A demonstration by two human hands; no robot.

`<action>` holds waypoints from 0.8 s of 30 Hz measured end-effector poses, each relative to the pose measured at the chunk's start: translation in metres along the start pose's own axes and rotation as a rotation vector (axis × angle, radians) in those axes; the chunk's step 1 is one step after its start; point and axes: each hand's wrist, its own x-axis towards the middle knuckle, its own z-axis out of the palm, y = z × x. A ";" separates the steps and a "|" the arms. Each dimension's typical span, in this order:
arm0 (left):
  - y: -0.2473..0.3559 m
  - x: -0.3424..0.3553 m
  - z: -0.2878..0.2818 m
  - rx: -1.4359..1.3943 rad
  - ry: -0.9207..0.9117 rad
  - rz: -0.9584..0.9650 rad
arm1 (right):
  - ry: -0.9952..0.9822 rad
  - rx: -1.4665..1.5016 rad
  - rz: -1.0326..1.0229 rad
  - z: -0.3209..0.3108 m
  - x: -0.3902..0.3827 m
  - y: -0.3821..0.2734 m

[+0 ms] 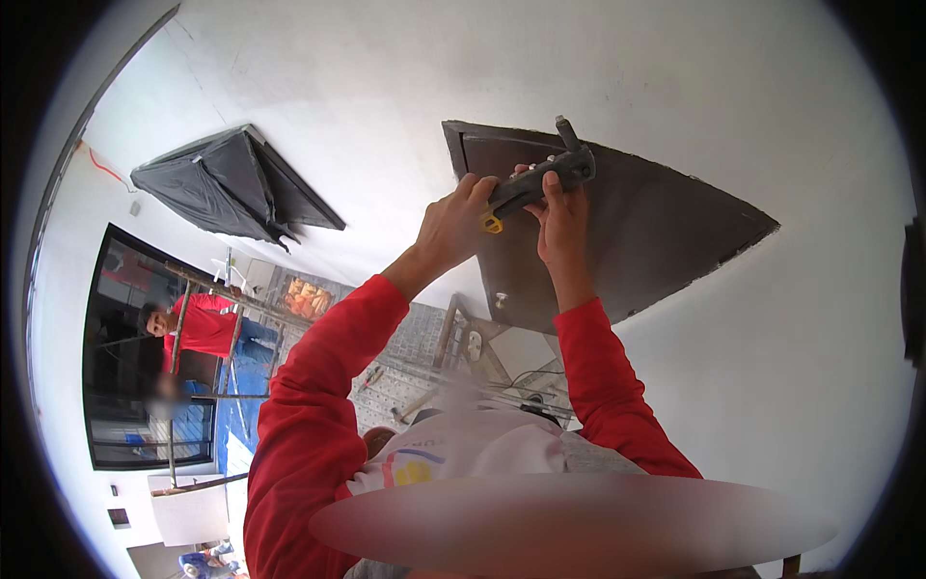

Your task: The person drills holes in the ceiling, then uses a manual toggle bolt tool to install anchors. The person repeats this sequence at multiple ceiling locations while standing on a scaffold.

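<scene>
My left hand [456,217] is closed on the left part of a dark elongated tool [564,172], which has a short stub sticking up at one end. My right hand [558,220] grips the same tool farther right, thumb raised along its side. A small yellow loop [493,223] hangs below the tool beside my left fingers. Behind both hands is a dark brown-grey, angular panel [651,236] set in a white surface [762,116], with rough pale marks along its edge.
A black sheet-covered panel [217,179] is at upper left. A co-worker in red [203,323] is among scaffold poles [174,357] before a dark-framed window [116,270]. Far below are paving [395,347], tools, cables and boards; another person [203,565] is at bottom left.
</scene>
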 end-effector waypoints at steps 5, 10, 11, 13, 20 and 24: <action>-0.077 -0.229 0.111 -0.135 -0.410 -0.479 | -0.282 -0.617 0.663 -0.127 -0.179 0.150; -0.145 -0.464 0.119 -0.014 -1.080 -0.993 | -0.678 -1.310 0.935 -0.263 -0.327 0.171; -0.146 -0.507 0.114 0.041 -1.145 -1.097 | -0.594 -1.255 1.027 -0.283 -0.349 0.164; -0.145 -0.587 0.097 0.103 -1.287 -1.330 | -0.335 -1.098 1.292 -0.318 -0.370 0.142; -0.105 -0.757 0.063 -0.188 -1.449 -1.670 | -0.054 -1.157 1.407 -0.332 -0.293 0.120; -0.083 -0.768 0.112 -0.368 -1.050 -1.662 | -0.100 -1.066 1.271 -0.255 -0.236 0.169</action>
